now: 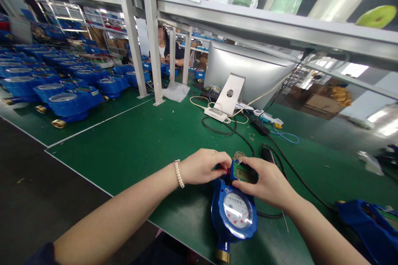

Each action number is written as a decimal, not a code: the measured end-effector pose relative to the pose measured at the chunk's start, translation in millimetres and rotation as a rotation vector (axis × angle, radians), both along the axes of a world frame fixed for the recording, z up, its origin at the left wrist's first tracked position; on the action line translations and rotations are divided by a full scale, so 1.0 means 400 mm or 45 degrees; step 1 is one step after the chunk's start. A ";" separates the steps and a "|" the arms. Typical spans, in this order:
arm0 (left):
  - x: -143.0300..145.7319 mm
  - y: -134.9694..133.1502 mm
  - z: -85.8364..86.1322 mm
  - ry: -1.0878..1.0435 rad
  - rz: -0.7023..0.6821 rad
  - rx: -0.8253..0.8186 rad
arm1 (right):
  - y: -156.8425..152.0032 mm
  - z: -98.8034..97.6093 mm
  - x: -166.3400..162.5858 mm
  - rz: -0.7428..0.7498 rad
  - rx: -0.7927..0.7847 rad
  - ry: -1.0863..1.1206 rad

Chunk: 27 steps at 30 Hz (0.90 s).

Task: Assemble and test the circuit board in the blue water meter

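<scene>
Display (245, 175) between fingers (253, 164) of right hand (270, 181)

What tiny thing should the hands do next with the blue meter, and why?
Perhaps the left hand should gently tuck the red wires down toward the blue meter, because its fingertips are at those wires, which show beside the small display, while the right hand holds that display.

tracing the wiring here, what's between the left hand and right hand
The head view shows red wires by the left hand, then the display board in the grip of the right hand.
</scene>
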<state>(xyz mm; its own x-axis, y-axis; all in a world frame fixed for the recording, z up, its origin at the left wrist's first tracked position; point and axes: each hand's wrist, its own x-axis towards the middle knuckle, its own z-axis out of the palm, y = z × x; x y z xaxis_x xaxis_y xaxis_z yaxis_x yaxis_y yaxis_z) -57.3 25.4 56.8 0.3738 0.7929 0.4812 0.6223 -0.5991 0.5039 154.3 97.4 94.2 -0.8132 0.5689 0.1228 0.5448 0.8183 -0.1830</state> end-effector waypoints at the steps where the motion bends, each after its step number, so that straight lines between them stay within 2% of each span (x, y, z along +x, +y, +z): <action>1: -0.001 0.002 -0.004 0.008 -0.008 0.028 | 0.000 0.000 0.001 -0.001 0.003 -0.003; 9: -0.017 -0.005 -0.023 0.093 -0.031 0.248 | -0.006 0.006 -0.001 -0.004 0.033 -0.035; 14: -0.016 -0.008 -0.030 0.180 -0.017 0.279 | -0.004 0.007 -0.006 -0.002 0.052 -0.062; 21: -0.004 -0.010 -0.011 0.316 0.103 0.161 | -0.011 0.011 -0.013 0.000 0.105 -0.071; 27: -0.003 -0.013 -0.001 0.193 0.158 -0.051 | -0.013 0.014 -0.016 0.008 0.122 -0.079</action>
